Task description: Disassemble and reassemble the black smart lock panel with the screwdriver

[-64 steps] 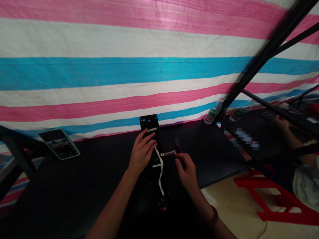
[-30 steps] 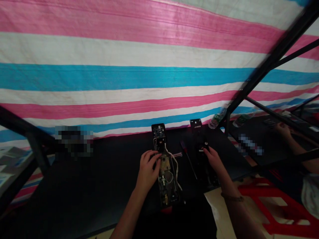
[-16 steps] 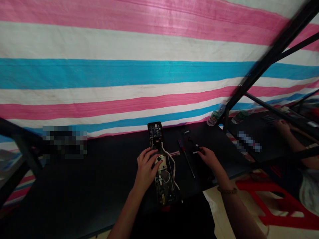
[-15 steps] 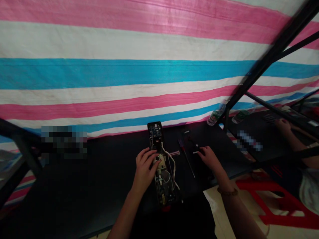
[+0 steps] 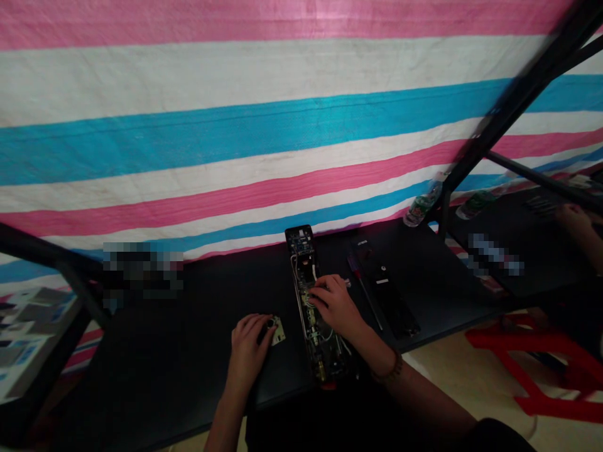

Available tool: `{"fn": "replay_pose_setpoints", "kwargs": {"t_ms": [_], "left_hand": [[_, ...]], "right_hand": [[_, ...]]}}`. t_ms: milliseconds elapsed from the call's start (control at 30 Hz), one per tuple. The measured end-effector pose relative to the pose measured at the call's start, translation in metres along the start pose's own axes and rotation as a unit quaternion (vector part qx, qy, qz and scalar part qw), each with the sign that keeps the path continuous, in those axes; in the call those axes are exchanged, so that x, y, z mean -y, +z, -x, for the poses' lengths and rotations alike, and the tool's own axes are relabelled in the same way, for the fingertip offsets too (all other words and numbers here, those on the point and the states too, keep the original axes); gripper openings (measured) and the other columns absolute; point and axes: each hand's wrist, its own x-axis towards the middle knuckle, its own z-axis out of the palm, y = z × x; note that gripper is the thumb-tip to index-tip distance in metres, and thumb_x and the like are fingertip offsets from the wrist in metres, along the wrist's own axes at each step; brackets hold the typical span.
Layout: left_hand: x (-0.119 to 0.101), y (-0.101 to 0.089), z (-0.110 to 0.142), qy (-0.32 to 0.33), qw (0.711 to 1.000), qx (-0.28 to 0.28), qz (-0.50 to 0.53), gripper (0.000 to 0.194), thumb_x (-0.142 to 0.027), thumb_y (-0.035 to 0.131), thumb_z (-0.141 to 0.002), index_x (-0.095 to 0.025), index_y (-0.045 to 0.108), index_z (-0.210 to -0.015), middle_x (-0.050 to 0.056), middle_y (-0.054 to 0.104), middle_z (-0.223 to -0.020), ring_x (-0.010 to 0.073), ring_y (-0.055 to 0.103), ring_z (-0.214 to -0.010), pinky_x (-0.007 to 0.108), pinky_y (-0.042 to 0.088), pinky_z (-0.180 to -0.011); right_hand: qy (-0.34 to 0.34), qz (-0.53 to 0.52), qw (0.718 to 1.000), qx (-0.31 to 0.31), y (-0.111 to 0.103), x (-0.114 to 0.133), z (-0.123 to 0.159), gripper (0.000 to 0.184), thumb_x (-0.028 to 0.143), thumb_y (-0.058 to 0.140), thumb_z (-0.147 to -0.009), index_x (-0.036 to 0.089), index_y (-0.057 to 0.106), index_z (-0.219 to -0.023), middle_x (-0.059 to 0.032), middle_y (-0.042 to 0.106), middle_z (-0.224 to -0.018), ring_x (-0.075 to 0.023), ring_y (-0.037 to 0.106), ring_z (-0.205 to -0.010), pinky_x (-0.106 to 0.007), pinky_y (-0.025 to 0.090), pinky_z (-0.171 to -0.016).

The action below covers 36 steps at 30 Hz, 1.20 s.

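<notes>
My left hand (image 5: 249, 345) has thumb and fingers closed on the edge of a small pale plate (image 5: 279, 333), low over the table (image 5: 198, 351) and just beside the opened black device (image 5: 308, 323), while my right hand (image 5: 338, 306) reaches into that device with its fingertips drawn narrow (whether they pinch anything in there, I cannot tell). I take the step in hand to be work on the exposed insides, with the plate held apart from them, and I judge that the next move calls for light fingertips around the thin wires.
</notes>
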Motion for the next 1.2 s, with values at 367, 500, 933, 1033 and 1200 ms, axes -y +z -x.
{"fn": "replay_pose_setpoints", "kwargs": {"t_ms": [367,500,933,1033,1200], "left_hand": [[-0.058,-0.024,-0.064,0.036,0.993,-0.084,0.068,0.025,-0.035,0.057,-0.097,-0.023,0.074,-0.111,0.009,0.071,-0.113,0.0258,0.066,-0.108,0.043,0.055,-0.097],[-0.09,-0.034,-0.124,0.075,0.993,-0.085,0.013,0.027,-0.032,0.054,-0.098,-0.021,0.076,-0.11,0.01,0.07,-0.111,0.0259,0.066,-0.107,0.042,0.054,-0.098],[-0.12,-0.021,-0.179,0.035,0.971,0.113,-0.207,0.028,-0.018,0.047,-0.096,-0.014,0.073,-0.088,0.015,0.07,-0.092,0.0267,0.073,-0.085,0.035,0.054,-0.078],[-0.121,-0.018,-0.17,0.029,0.973,0.106,-0.2,0.027,-0.015,0.043,-0.097,-0.013,0.07,-0.094,0.016,0.07,-0.098,0.0265,0.073,-0.086,0.034,0.054,-0.076],[-0.123,-0.009,-0.161,0.008,0.985,0.07,-0.159,0.025,-0.008,0.041,-0.095,-0.011,0.066,-0.099,0.017,0.071,-0.1,0.0253,0.073,-0.084,0.031,0.052,-0.071]], "right_hand": [[0.153,0.02,0.984,-0.085,-0.012,-0.062,0.053,0.02,0.018,0.061,-0.093,0.021,0.077,-0.104,-0.0098,0.066,-0.101,-0.0256,0.063,-0.098,-0.044,0.053,-0.091],[0.163,0.038,0.983,-0.079,-0.007,-0.064,0.064,0.03,0.012,0.057,-0.091,0.021,0.074,-0.115,-0.0119,0.066,-0.11,-0.0273,0.062,-0.103,-0.048,0.054,-0.095],[0.085,0.089,0.992,-0.011,0.019,0.017,-0.038,0.014,0.018,0.068,-0.089,0.022,0.077,-0.1,-0.0146,0.045,-0.152,-0.0369,0.037,-0.138,-0.056,0.042,-0.104],[0.108,0.088,0.99,0.0,0.023,0.016,-0.045,0.012,0.018,0.068,-0.089,0.022,0.079,-0.092,-0.0118,0.039,-0.159,-0.0392,0.035,-0.139,-0.059,0.04,-0.103],[0.126,0.048,0.991,-0.008,0.025,0.015,-0.047,0.016,0.011,0.064,-0.087,0.02,0.077,-0.088,-0.0104,0.041,-0.16,-0.0378,0.032,-0.143,-0.059,0.036,-0.106]]}}
